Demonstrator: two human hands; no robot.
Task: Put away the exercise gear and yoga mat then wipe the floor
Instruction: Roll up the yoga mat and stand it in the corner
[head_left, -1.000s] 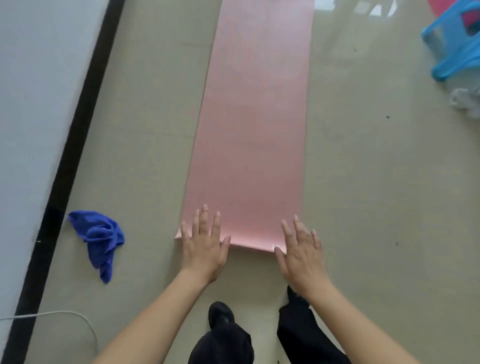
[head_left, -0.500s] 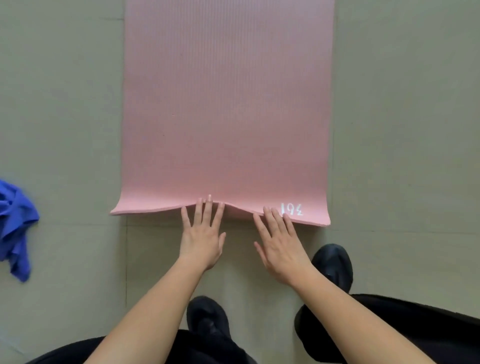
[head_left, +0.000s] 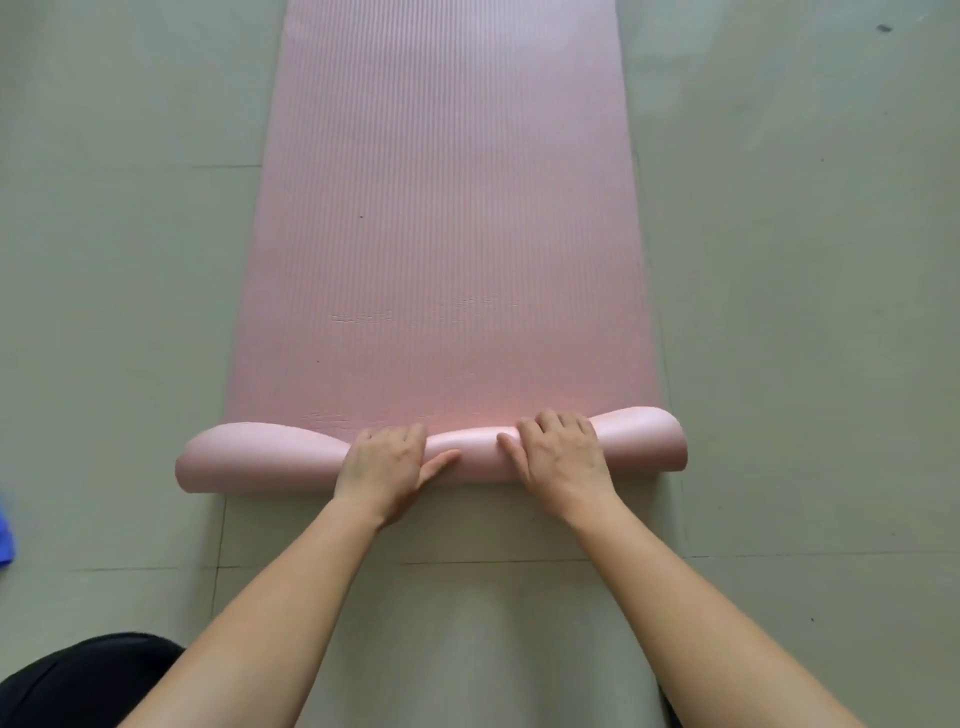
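Observation:
A pink ribbed yoga mat lies flat on the tiled floor and runs away from me to the top of the view. Its near end is curled over into a loose roll that spans the mat's width. My left hand grips the roll left of its middle, fingers curled over the top and thumb stretched along the front. My right hand grips the roll right of its middle in the same way. The roll bulges higher at both outer ends than between my hands.
A blue cloth shows as a sliver at the left edge. Grey floor tiles lie on both sides of the mat. My dark trouser leg fills the bottom left corner.
The near end of the mat lay flat under my straight fingers; now it is turned over into a roll and both hands have curled round it. The view has moved closer to the mat.

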